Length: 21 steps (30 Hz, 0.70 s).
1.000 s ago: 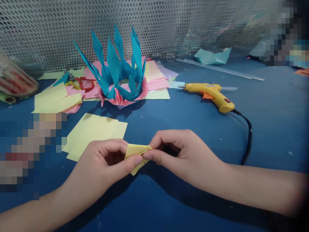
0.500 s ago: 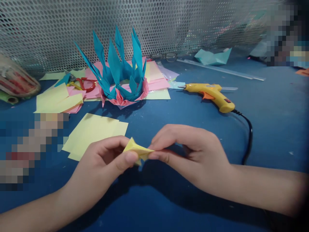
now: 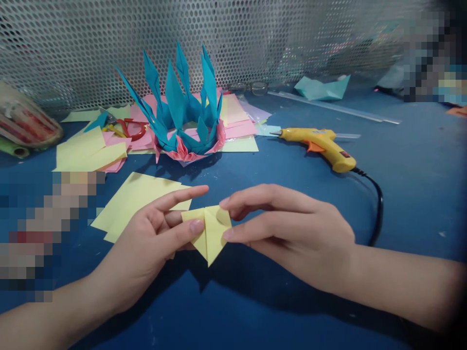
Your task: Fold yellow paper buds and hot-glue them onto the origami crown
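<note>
A small folded yellow paper (image 3: pixel 218 228) is held up above the blue table, its pointed end facing down and a crease running down its middle. My left hand (image 3: pixel 160 231) pinches its left side, thumb in front and fingers behind, while the index finger sticks out straight above. At the paper's right edge, my right hand (image 3: pixel 299 228) grips it with its fingertips, one at the upper corner and one lower down. Behind my left hand lies a stack of yellow paper squares (image 3: pixel 134 201).
Farther back stands a blue paper crown (image 3: pixel 175 116) with pink folds at its base, on loose coloured sheets. Red-handled scissors (image 3: pixel 132 130) lie left of it. A yellow glue gun (image 3: pixel 317 143) with a black cord (image 3: pixel 381 201) rests at right, near clear glue sticks (image 3: pixel 335 107).
The folded yellow paper has turned from a flattened, edge-on pose to show its broad creased face, point down. My left index finger has straightened away from it.
</note>
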Each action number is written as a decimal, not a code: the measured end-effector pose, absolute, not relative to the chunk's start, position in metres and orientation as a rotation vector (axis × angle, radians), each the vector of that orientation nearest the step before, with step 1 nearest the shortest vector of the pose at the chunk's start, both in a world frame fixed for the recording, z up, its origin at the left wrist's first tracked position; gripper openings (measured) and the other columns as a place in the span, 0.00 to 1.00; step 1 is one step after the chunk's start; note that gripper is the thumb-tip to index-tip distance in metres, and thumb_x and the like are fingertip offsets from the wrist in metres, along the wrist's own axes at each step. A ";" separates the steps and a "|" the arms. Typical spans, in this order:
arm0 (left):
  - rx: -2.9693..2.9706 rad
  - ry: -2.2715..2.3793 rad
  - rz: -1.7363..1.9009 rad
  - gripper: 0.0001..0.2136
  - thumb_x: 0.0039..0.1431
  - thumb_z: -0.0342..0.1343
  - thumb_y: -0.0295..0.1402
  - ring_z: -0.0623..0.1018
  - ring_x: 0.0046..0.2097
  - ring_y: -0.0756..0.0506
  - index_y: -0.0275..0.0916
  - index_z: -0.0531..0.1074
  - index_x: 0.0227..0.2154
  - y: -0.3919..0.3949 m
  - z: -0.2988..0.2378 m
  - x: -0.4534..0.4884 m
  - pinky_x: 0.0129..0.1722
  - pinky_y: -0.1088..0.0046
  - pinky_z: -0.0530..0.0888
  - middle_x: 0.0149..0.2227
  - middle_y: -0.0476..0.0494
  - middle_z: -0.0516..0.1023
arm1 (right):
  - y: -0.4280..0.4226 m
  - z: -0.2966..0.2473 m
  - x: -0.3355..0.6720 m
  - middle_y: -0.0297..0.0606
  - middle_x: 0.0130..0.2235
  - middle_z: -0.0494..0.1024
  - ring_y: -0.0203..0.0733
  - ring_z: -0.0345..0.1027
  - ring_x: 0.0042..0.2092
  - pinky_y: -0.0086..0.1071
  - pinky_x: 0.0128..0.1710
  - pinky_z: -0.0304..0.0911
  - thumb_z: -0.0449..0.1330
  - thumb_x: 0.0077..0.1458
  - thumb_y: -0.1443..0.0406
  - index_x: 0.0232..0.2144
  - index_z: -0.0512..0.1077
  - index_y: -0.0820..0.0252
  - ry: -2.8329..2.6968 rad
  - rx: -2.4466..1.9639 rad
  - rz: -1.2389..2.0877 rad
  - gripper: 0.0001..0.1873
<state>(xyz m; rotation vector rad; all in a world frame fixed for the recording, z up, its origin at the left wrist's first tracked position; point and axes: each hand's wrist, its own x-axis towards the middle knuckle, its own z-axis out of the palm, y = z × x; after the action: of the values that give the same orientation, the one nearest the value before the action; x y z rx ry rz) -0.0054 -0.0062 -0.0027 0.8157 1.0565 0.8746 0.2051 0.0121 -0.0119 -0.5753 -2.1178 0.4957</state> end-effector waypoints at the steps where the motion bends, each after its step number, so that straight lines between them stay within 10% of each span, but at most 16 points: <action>1: 0.810 1.059 0.883 0.18 0.53 0.67 0.31 0.72 0.21 0.59 0.52 0.77 0.47 -0.006 -0.003 -0.006 0.21 0.93 0.66 0.17 0.60 0.73 | 0.012 -0.014 0.204 0.43 0.43 0.77 0.32 0.75 0.40 0.22 0.44 0.72 0.61 0.56 0.77 0.31 0.78 0.63 -2.089 -0.591 0.523 0.09; 21: 0.859 1.072 0.840 0.15 0.50 0.69 0.31 0.71 0.20 0.60 0.52 0.80 0.41 -0.004 -0.004 -0.007 0.19 0.94 0.65 0.20 0.58 0.78 | 0.016 -0.014 0.202 0.41 0.41 0.72 0.30 0.73 0.38 0.22 0.42 0.71 0.57 0.58 0.78 0.28 0.77 0.64 -2.131 -0.585 0.575 0.12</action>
<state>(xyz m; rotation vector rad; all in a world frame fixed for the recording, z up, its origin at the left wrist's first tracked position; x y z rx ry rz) -0.0065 -0.0045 -0.0039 0.8586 1.0721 0.8405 0.2021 0.0162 -0.0143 -0.5853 -2.1306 0.5751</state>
